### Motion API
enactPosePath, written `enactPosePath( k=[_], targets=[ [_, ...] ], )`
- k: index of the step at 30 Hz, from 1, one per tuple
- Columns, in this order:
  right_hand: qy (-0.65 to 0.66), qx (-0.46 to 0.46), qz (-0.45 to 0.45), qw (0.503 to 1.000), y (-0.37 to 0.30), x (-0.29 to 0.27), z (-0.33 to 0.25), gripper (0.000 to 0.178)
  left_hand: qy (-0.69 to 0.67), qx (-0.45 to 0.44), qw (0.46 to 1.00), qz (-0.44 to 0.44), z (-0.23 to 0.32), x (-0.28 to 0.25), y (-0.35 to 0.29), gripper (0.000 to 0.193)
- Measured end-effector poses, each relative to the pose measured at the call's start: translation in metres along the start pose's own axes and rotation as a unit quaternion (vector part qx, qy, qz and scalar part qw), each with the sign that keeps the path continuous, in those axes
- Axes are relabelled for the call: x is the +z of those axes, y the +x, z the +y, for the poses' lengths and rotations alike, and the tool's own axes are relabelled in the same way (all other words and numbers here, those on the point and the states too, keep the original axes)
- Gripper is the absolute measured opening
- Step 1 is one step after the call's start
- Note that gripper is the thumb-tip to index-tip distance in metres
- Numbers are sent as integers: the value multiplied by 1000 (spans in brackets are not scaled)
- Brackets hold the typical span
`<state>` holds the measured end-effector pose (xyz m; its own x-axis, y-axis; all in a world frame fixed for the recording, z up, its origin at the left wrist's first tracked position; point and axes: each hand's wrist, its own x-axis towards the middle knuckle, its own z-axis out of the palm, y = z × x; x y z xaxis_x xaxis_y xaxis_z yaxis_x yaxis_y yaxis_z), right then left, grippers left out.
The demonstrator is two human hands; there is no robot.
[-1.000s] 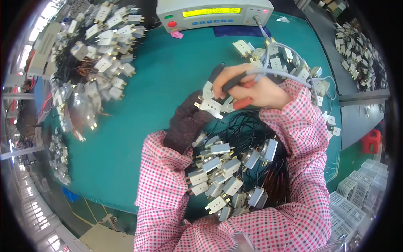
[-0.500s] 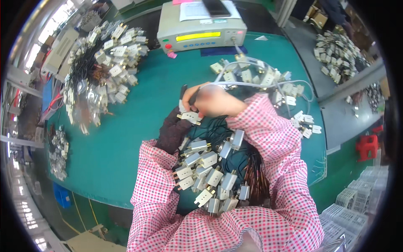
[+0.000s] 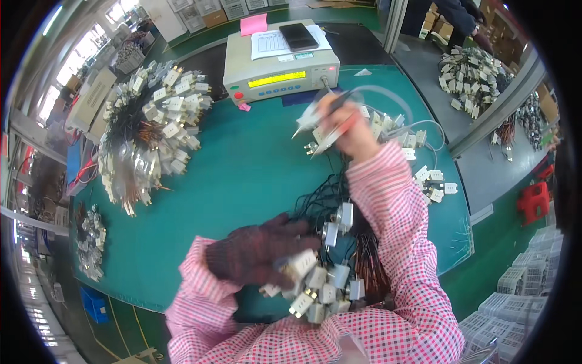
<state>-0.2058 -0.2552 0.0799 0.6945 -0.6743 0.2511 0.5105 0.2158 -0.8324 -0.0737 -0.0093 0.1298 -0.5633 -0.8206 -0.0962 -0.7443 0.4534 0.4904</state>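
My left hand point(image 3: 260, 249), in a dark brown knit glove, reaches over a pile of small white and grey blocks with metal prongs. Its fingers are spread, and the near fingertips touch or almost touch a blurred white block point(image 3: 301, 263). My bare right hand point(image 3: 347, 128) is closed on what look like two test probes point(image 3: 308, 118), with white pointed ends aimed left and downward; red and black parts show at the fingers. Black leads point(image 3: 321, 197) and a bundle of copper-ended wires point(image 3: 371, 258) lie between my arms.
A tester point(image 3: 282, 76) with a lit yellow display stands at the back, papers and a phone point(image 3: 298, 36) on top. A large heap of wired blocks point(image 3: 173, 103) lies left. More blocks point(image 3: 436, 176) lie right, near a grey cable point(image 3: 388, 91). A red stool point(image 3: 533, 202) stands beyond the table.
My right hand has moved away to the far right with the probes. My left hand has let go of a block and come back to the near pile, its fingers spreading.
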Motion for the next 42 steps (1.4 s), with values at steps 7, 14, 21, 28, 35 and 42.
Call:
enactPosePath(
  k=[7,14,21,28,35,42],
  targets=[
    [72,-13,101,992,10,-53,-14,18,-375,-238,845,300,-150,-18,78,60],
    [-122,47,60,990,8,-29,4,22,-639,-125,671,353,-163,42,104,52],
    [-174,205,-163,949,44,20,37,28,-802,51,512,302,-149,61,70,55],
    [-180,221,-117,951,36,7,32,19,-740,-15,596,312,-159,68,66,47],
    [-316,168,-182,916,38,6,35,21,-681,-112,660,297,-157,59,66,52],
    [-332,204,-177,904,36,15,20,22,-622,-135,724,265,-163,55,62,53]
  ],
)
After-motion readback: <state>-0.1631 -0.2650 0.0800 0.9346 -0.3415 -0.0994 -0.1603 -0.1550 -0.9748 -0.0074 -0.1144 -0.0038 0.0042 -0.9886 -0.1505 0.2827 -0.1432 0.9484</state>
